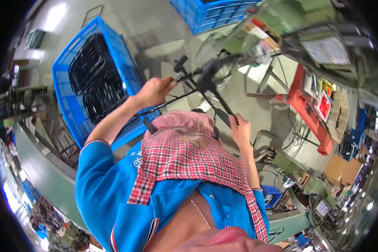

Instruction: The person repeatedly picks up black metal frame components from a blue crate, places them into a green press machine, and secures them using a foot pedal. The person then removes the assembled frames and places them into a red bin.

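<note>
A black tubular frame (204,82) with crossing bars and a thick, blurred middle joint is held up in front of the red checked apron (189,148). My left hand (156,91) is closed around one of its tubes, at the upper left of the apron. Lower on the right, my right hand (240,129) grips another bar beside a flat black piece. A short black knob-like end (180,63) sticks up from the frame. Beyond my left forearm stands a large blue plastic crate (130,67) holding many black parts (97,78), too blurred to identify.
Another blue crate (195,23) stands on the floor ahead. To the right are a red metal bench (305,110) with small trays, green machinery (285,157) and loose cables (299,138). A long green-grey surface (47,170) curves along the left. A person (44,214) is at the lower left.
</note>
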Available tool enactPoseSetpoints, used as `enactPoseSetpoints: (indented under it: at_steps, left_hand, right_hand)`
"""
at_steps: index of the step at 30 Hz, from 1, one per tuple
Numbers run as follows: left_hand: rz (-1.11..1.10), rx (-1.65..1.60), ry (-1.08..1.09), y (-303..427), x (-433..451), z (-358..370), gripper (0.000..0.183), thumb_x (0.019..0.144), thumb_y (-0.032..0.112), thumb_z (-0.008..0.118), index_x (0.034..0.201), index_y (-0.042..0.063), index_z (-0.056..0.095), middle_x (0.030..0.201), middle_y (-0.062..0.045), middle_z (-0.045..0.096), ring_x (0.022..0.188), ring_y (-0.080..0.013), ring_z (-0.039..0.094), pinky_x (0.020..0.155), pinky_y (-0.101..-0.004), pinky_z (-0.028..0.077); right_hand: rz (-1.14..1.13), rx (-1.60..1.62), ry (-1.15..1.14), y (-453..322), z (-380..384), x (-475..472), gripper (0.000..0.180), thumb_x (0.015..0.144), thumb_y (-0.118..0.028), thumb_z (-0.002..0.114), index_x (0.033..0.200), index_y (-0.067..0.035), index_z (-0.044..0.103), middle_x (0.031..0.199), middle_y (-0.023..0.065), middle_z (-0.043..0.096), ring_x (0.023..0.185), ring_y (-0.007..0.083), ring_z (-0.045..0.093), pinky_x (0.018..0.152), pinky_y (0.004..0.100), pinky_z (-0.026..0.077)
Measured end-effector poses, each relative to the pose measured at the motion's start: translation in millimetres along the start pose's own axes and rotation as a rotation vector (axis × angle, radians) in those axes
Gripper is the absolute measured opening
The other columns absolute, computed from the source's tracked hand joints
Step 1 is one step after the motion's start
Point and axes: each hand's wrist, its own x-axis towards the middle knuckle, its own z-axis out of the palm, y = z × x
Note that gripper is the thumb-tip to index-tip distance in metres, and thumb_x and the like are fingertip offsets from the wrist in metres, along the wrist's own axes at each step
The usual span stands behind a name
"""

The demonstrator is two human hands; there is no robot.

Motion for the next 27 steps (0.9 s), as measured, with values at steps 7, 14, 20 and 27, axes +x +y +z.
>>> enactPoseSetpoints:
  at_steps: [7, 14, 20, 27]
  left_hand:
    - [0.343, 0.368, -0.103, 90, 112, 72, 0.026, 0.091, 0.031, 0.056, 0.102, 0.008, 0.063, 0.074, -0.016, 0.064, 0.067, -0.0360, 0.061, 0.059, -0.0455, 0.048]
    - [0.332, 0.334, -0.027, 139, 206, 45, 0.020, 0.090, 0.026, 0.058, 0.100, 0.010, 0.065, 0.078, -0.017, 0.065, 0.070, -0.0374, 0.062, 0.062, -0.0459, 0.050]
    - [0.395, 0.414, -0.121, 146, 262, 30, 0.020, 0.091, 0.028, 0.057, 0.102, 0.012, 0.063, 0.076, -0.017, 0.064, 0.071, -0.0367, 0.061, 0.061, -0.0452, 0.049]
    - [0.480, 0.320, -0.108, 150, 284, 30, 0.022, 0.092, 0.034, 0.055, 0.104, 0.016, 0.062, 0.076, -0.017, 0.062, 0.073, -0.0384, 0.060, 0.061, -0.0481, 0.048]
  right_hand:
    - [-0.062, 0.128, 0.066, 30, -57, 82, 0.038, 0.087, -0.029, 0.066, 0.114, -0.007, 0.053, 0.076, 0.0170, 0.066, 0.068, 0.0372, 0.064, 0.061, 0.0428, 0.049]
    - [0.006, -0.303, 0.059, 44, -94, 158, 0.082, 0.090, -0.044, 0.058, 0.150, -0.015, 0.011, 0.056, 0.0116, 0.057, 0.042, 0.0287, 0.054, 0.041, 0.0408, 0.041]
    - [0.063, -0.259, 0.056, 56, -108, 202, 0.064, 0.090, -0.033, 0.061, 0.145, -0.020, 0.031, 0.063, 0.0166, 0.056, 0.061, 0.0401, 0.056, 0.059, 0.0457, 0.044]
    - [0.001, -0.202, 0.142, 58, -106, 214, 0.057, 0.091, -0.030, 0.061, 0.141, -0.016, 0.038, 0.071, 0.0227, 0.058, 0.068, 0.0420, 0.058, 0.063, 0.0461, 0.044]
